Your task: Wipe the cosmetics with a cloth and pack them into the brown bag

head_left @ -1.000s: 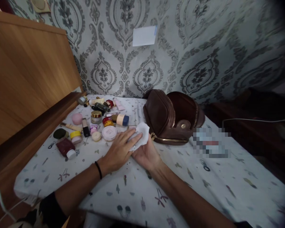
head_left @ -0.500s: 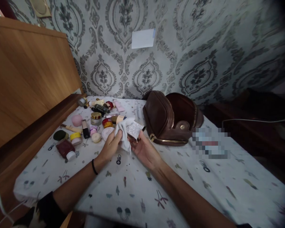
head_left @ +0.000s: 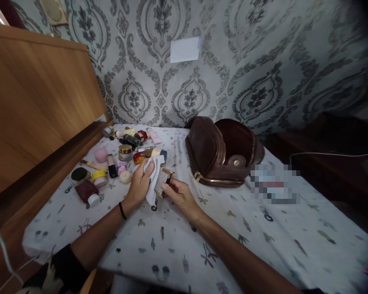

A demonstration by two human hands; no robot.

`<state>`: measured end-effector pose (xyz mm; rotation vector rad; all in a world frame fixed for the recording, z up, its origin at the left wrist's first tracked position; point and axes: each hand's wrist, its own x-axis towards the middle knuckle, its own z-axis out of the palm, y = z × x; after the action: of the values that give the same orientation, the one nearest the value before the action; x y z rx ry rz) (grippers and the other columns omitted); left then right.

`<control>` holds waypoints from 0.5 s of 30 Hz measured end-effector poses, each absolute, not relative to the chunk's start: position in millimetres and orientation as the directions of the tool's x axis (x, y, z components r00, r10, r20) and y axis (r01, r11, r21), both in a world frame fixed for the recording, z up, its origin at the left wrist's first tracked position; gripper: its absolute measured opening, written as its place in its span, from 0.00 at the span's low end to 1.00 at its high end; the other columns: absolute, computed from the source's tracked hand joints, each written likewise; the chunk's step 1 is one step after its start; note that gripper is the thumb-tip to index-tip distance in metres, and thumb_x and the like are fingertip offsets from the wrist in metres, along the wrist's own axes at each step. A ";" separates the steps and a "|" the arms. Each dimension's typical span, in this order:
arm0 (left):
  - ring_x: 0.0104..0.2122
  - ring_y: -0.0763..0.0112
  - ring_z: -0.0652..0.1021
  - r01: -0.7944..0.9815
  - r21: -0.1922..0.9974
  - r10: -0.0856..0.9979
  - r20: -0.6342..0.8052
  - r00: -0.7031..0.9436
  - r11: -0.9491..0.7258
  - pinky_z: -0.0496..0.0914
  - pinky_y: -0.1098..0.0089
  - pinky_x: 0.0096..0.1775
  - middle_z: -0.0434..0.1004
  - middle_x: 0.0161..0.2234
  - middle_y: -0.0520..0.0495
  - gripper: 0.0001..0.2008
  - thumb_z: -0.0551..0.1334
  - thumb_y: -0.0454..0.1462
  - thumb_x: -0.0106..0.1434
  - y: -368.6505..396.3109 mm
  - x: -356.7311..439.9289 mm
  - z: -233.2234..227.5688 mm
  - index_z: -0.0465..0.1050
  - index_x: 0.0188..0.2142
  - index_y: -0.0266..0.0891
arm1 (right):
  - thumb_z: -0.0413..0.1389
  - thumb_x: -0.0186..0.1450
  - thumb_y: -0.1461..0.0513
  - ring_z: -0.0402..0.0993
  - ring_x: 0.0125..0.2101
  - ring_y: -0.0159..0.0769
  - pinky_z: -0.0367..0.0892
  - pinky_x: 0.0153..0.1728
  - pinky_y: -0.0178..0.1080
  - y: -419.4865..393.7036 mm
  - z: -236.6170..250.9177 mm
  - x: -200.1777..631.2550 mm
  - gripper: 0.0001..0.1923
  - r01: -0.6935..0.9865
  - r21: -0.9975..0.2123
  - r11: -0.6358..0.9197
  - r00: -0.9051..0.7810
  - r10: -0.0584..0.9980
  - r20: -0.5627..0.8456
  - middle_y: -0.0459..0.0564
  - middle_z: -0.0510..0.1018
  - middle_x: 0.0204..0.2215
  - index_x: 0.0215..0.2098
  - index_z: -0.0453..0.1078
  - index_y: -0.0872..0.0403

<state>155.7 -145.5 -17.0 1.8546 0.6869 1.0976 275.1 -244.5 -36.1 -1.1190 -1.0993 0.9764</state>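
**Glittery case held between both hands, cloth on its left face**

Right hand [head_left: 178,193] grips a small glittery case [head_left: 162,179] from the right, fingers curled round its near edge; case raised off the surface [head_left: 263,228], tilted, long axis running away from the person. Left hand [head_left: 140,182] closed on a white cloth [head_left: 152,176], pressing it against the case's left side. Both hands touch it; the right carries it. Jars and tubes [head_left: 122,153] lie just left, an open brown bag [head_left: 223,152] to the right.
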 end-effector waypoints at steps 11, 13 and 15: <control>0.38 0.64 0.71 0.152 0.582 0.584 0.692 0.423 -0.799 0.65 0.64 0.43 0.71 0.34 0.47 0.09 0.53 0.41 0.70 -149.2 144.7 -1.1 0.67 0.35 0.40 | 0.55 0.61 0.55 0.63 0.25 0.30 0.60 0.28 0.33 -246.4 -33.5 270.3 0.12 0.232 -0.956 0.179 0.274 0.931 0.241 0.44 0.69 0.24 0.30 0.70 0.56; 0.43 0.62 0.72 0.061 0.468 0.411 0.698 0.586 -0.881 0.64 0.62 0.48 0.74 0.37 0.45 0.08 0.54 0.39 0.69 -155.9 144.8 1.3 0.68 0.37 0.40 | 0.54 0.60 0.57 0.61 0.24 0.29 0.58 0.27 0.33 -246.8 -34.4 270.0 0.10 0.325 -0.930 0.172 0.273 0.924 0.267 0.42 0.66 0.21 0.25 0.67 0.55; 0.42 0.61 0.72 0.035 0.473 0.379 0.657 0.652 -0.880 0.65 0.62 0.46 0.74 0.35 0.45 0.10 0.53 0.39 0.69 -156.7 144.9 2.2 0.69 0.35 0.40 | 0.54 0.60 0.58 0.59 0.23 0.29 0.57 0.26 0.32 -247.4 -34.4 269.5 0.10 0.347 -0.922 0.173 0.255 0.928 0.270 0.41 0.65 0.20 0.24 0.65 0.55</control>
<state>144.9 -156.7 2.2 2.4489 0.3253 1.1102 269.5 -247.4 -34.4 -1.3882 -1.3018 0.6453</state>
